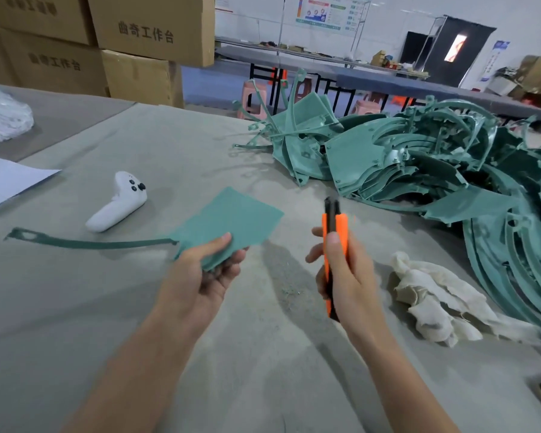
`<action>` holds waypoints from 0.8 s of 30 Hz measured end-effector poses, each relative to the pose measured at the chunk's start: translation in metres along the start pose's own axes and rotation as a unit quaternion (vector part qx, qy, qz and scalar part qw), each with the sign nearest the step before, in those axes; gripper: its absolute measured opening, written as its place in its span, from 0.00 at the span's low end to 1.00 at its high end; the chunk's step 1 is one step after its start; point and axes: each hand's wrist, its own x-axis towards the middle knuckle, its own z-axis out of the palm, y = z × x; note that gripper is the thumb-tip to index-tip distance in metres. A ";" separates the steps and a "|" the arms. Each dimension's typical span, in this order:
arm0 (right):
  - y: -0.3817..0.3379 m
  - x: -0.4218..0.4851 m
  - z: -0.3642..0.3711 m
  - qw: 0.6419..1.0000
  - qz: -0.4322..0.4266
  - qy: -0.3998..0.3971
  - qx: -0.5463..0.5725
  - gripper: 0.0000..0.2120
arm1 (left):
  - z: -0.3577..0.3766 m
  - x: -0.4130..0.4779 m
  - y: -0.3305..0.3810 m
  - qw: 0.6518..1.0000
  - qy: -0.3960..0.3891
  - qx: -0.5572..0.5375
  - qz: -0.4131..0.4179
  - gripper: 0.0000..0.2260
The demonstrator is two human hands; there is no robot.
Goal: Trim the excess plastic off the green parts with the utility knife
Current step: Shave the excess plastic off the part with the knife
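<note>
Head view: left hand [206, 270] is pinching the green part [231, 220] mid-frame; right hand [344, 276] is gripping the utility knife [333, 232], which should slice away from the fingers.

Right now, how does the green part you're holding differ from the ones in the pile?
The held part is a single piece, gripped by the left hand; the pile is many pieces tangled together, lying on the table. The held part shows a flat panel with one long thin strip trailing left; the pile's pieces point at all angles, some standing up. Both are the same green plastic.
</note>
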 end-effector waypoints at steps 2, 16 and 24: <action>0.004 -0.002 -0.002 0.989 -0.074 -0.031 -0.121 0.14 | -0.001 0.000 0.004 0.997 0.012 -0.060 -0.046 0.03; 0.009 0.005 0.015 0.944 -0.215 -0.038 -0.249 0.08 | 0.001 -0.007 0.006 0.983 -0.002 -0.136 -0.127 0.04; 0.011 -0.001 0.015 0.940 -0.238 -0.039 -0.243 0.10 | 0.002 -0.008 0.009 0.992 0.040 -0.096 -0.078 0.07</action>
